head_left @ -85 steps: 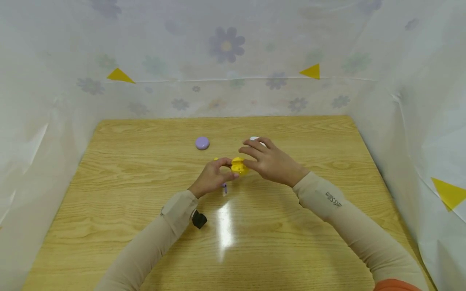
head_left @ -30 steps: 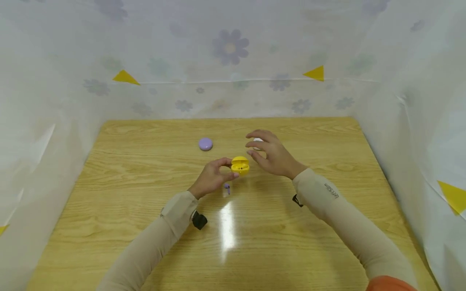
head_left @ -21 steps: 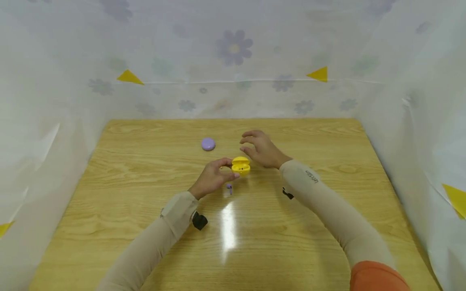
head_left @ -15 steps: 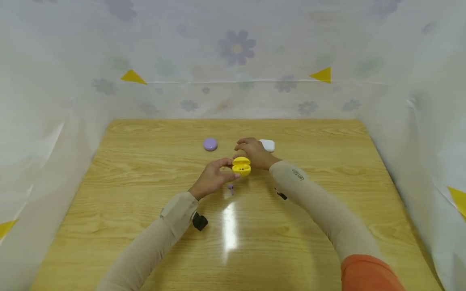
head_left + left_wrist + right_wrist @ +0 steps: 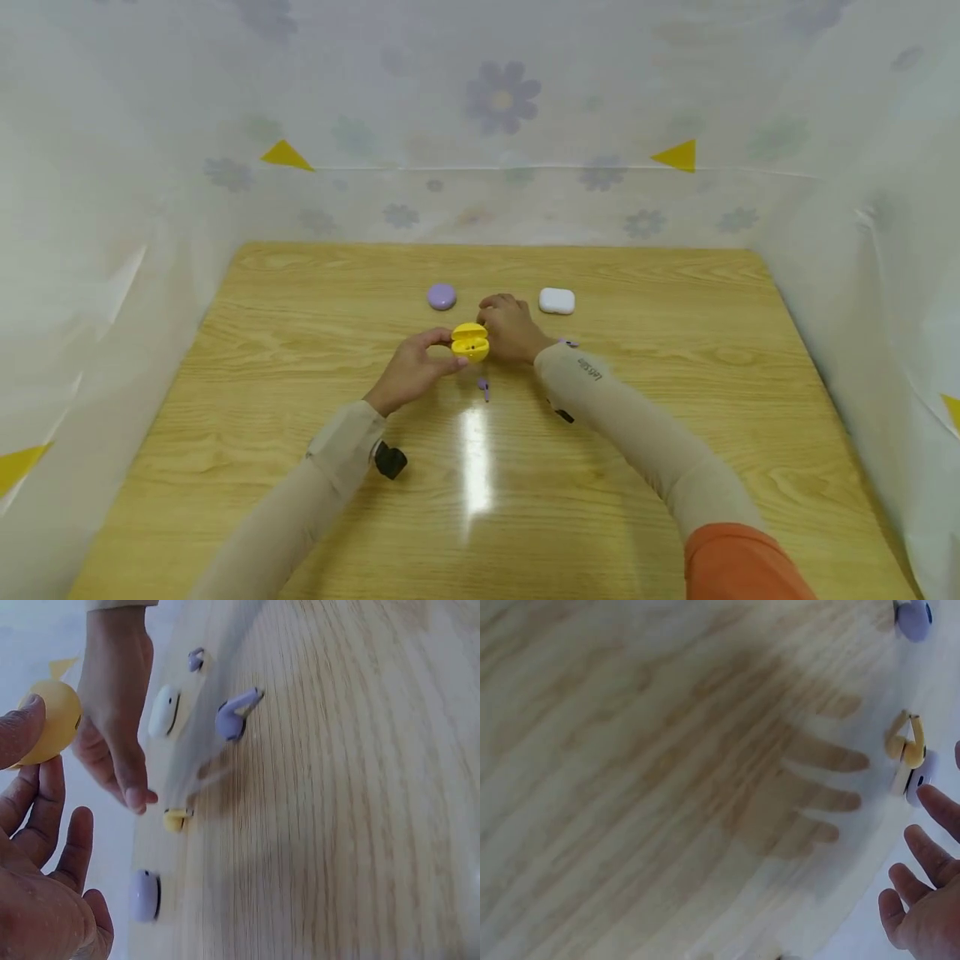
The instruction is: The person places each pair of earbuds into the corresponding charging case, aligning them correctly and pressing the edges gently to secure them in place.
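Observation:
My left hand (image 5: 411, 371) holds a small yellow earbud case (image 5: 470, 348) above the table, thumb in front and fingers behind. Its lid is raised toward me; dark spots show inside. My right hand (image 5: 513, 329) is just behind and to the right of the case, fingers relaxed and apart. In the left wrist view, the right hand's fingers hang near a yellow earbud (image 5: 175, 819) lying on the table. The right wrist view also shows this yellow earbud (image 5: 913, 746), beyond spread fingertips that hold nothing. In the head view the earbud is hidden.
A round purple case (image 5: 442, 297) and a white case (image 5: 557, 301) lie closed toward the back of the wooden table. One purple earbud (image 5: 483, 388) lies in front of the yellow case, another purple earbud (image 5: 569, 342) beside the right wrist. Patterned sheets surround the table.
My right hand has left the yellow case, passed in front of the white case and moved left behind the yellow one, uncovering the white case. My left hand has shifted slightly left, still holding the yellow case.

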Tool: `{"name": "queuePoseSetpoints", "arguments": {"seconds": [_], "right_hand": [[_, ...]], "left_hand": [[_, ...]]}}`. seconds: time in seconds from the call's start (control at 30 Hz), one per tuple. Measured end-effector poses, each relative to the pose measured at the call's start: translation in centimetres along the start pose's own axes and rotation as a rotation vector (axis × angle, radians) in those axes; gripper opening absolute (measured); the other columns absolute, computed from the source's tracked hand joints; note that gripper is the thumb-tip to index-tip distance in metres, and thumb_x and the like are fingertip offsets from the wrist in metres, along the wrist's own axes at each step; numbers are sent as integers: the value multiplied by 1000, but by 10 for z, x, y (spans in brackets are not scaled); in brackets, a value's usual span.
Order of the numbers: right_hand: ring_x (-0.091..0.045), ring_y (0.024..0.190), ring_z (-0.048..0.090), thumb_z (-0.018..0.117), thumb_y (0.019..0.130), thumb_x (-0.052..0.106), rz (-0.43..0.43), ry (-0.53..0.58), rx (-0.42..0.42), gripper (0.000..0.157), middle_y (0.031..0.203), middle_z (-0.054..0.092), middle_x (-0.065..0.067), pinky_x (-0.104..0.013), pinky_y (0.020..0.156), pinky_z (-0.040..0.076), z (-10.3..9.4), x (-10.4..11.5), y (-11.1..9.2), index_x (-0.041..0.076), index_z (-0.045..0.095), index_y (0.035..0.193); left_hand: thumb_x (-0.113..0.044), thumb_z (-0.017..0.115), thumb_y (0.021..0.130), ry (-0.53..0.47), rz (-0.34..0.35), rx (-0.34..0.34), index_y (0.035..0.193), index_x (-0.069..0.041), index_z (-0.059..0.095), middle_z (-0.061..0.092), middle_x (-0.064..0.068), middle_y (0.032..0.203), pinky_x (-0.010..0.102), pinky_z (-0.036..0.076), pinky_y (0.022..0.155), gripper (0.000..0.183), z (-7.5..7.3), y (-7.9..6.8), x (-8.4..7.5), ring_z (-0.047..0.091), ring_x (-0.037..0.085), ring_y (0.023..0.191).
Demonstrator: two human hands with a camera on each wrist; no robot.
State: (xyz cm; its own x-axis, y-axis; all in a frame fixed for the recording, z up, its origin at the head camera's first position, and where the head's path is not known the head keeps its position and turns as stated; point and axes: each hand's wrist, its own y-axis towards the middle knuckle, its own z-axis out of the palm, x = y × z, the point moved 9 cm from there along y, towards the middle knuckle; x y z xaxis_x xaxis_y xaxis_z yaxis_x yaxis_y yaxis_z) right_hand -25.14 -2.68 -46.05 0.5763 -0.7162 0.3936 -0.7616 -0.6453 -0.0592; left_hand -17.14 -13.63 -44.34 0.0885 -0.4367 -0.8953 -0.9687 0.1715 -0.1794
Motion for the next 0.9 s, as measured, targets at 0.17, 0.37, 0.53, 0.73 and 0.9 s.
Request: {"name": "queuePoseSetpoints", "arguments": {"seconds": [0.17, 0.37, 0.53, 0.73, 0.9], "right_hand": [[-36, 125, 49, 61, 90, 26, 16, -36, -72, 23, 129, 59, -14, -60, 100, 41, 3, 0, 1, 7, 71, 96], [-33, 125, 49, 59, 89, 31, 82, -56, -91, 26, 126, 60, -13, -57, 104, 37, 9, 3, 2, 8, 68, 83], [-32, 125, 48, 57, 90, 32, 124, -65, -101, 28, 122, 62, -12, -55, 106, 33, 13, 6, 3, 8, 68, 82], [-30, 122, 49, 56, 90, 27, 155, -49, -127, 24, 119, 62, -10, -54, 106, 33, 11, 5, 4, 7, 68, 85], [-31, 124, 48, 55, 92, 24, 143, -39, -104, 22, 122, 61, -10, -55, 106, 33, 11, 5, 6, 8, 70, 92]], "left_hand": [[-28, 70, 87, -8, 12, -42, 115, -13, 62, 63, 9, 121, 44, 42, 98, 33, -17, -2, 5, 54, 31, 118], [-26, 70, 87, -1, 38, -66, 114, -13, 63, 64, 9, 121, 46, 43, 98, 30, -29, 0, 2, 55, 28, 117], [-27, 70, 87, -10, 41, -70, 111, -14, 63, 64, 7, 119, 45, 45, 96, 28, -32, 4, 0, 56, 28, 115], [-26, 70, 87, -32, 31, -57, 112, -13, 63, 64, 7, 120, 39, 47, 90, 29, -29, 8, 3, 57, 28, 112], [-26, 70, 87, -36, 31, -52, 113, -13, 63, 64, 7, 119, 30, 48, 80, 29, -28, 9, 4, 59, 27, 105]]}}
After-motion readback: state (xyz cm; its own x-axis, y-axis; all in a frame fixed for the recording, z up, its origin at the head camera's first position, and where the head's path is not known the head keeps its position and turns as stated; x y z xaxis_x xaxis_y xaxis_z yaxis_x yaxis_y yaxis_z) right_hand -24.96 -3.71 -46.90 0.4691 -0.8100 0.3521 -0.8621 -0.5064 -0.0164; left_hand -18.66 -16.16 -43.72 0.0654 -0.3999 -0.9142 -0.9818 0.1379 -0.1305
